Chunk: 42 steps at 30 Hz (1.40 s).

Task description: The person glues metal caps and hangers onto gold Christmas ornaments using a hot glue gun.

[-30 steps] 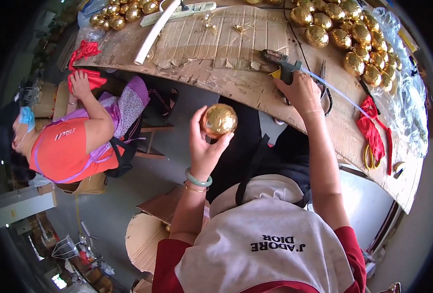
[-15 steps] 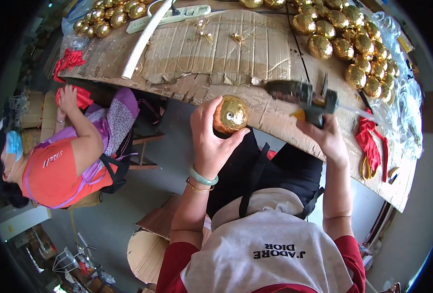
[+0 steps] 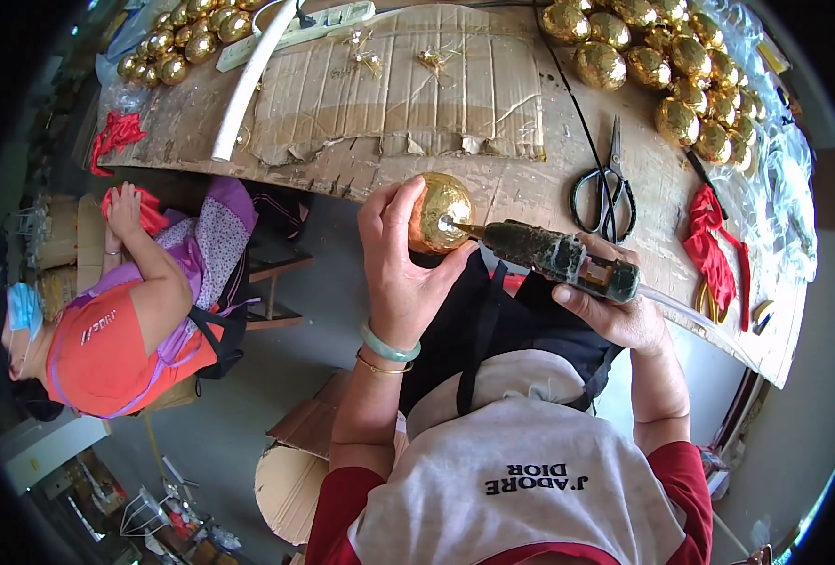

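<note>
While the person sits at the bench [image 3: 530,193]:
Left hand [image 3: 401,273]: grips a gold ball [image 3: 439,213], held up by the bench edge.
Right hand [image 3: 615,315]: wrapped around a glue gun [image 3: 559,256]; its tip seems to touch the ball.
Nearby: scissors [image 3: 606,188], more gold balls [image 3: 672,71].

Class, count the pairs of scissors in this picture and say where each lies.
1: the scissors lie on the workbench, just beyond the glue gun; others may be hidden.
</note>
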Available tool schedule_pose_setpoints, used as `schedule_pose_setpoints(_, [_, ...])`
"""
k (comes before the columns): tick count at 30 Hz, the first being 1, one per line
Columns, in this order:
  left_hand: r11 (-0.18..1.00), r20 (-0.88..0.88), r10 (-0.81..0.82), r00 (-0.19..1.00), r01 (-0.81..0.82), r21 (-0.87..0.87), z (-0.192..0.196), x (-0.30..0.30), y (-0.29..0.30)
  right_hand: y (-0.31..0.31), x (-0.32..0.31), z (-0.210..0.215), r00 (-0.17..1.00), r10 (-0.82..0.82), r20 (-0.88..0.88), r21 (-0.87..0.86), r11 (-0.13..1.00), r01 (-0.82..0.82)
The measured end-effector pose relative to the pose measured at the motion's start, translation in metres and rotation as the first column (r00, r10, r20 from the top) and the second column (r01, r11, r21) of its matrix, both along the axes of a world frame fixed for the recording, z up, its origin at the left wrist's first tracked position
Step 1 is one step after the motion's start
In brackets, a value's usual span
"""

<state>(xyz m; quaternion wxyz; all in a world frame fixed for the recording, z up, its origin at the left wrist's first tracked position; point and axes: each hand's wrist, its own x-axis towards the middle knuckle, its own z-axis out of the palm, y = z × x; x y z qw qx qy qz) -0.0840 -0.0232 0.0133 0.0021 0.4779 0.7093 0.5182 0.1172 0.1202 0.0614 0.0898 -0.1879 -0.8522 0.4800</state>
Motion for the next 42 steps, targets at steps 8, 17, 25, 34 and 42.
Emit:
schedule_pose_setpoints(8, [1.000, -0.038, -0.012, 0.999, 0.011, -0.018, 0.003, 0.009, -0.007, -0.010, 0.002, 0.007, 0.998, -0.002, -0.066, 0.101, 0.995, 0.009])
schedule_pose_setpoints(17, [1.000, -0.025, -0.001, 1.000, 0.001, 0.004, 0.004, 0.005, -0.008, -0.011, -0.001, 0.005, 0.996, -0.003, -0.092, 0.090, 0.996, 0.011])
schedule_pose_setpoints(25, [1.000, 0.062, -0.010, 0.998, 0.011, -0.013, 0.006, 0.006, -0.006, -0.014, 0.015, -0.028, 0.977, -0.155, -0.149, -0.077, 0.986, 0.145])
schedule_pose_setpoints(34, [0.999, 0.100, 0.033, 0.994, -0.035, 0.017, 0.007, 0.016, -0.021, -0.021, 0.021, -0.027, 0.979, -0.191, -0.072, -0.149, 0.972, 0.179])
schedule_pose_setpoints(42, [0.999, -0.019, 0.051, 0.999, -0.051, 0.020, 0.017, 0.006, 0.002, -0.003, 0.003, -0.001, 0.991, -0.016, -0.131, 0.094, 0.995, 0.028])
